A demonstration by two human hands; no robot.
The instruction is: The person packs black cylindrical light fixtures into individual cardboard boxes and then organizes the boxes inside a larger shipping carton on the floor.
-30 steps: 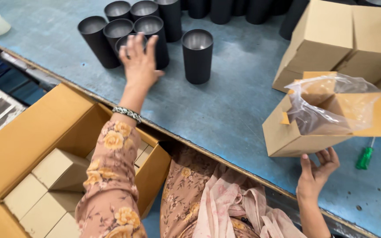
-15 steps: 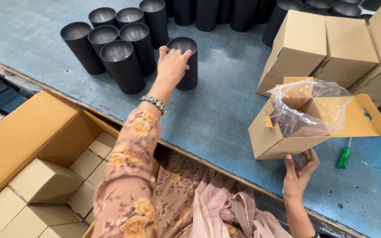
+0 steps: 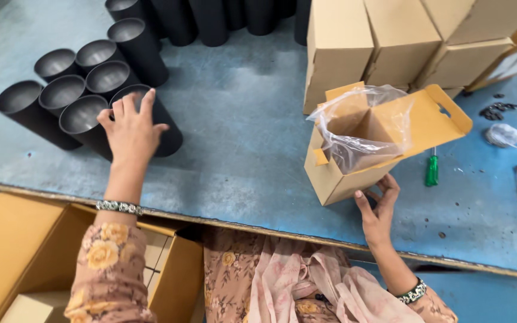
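Black tube [image 3: 161, 128]: left hand [image 3: 130, 128] spread over its rim, grip not closed. Right hand [image 3: 378, 209] open, steadying bag-lined box [image 3: 354, 149] on worktop [image 3: 240, 155]. Risk: 4 neighbouring tubes [image 3: 67, 96] touching; a careless lift could topple them.

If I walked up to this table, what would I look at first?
Probably the bunch of black tubes standing open-topped at the left of the blue table, with the left hand spread over the nearest one. Next, the small brown box lined with a clear plastic bag, tilted near the table's front edge, with the right hand at its bottom corner. Plain cardboard boxes stand behind it.
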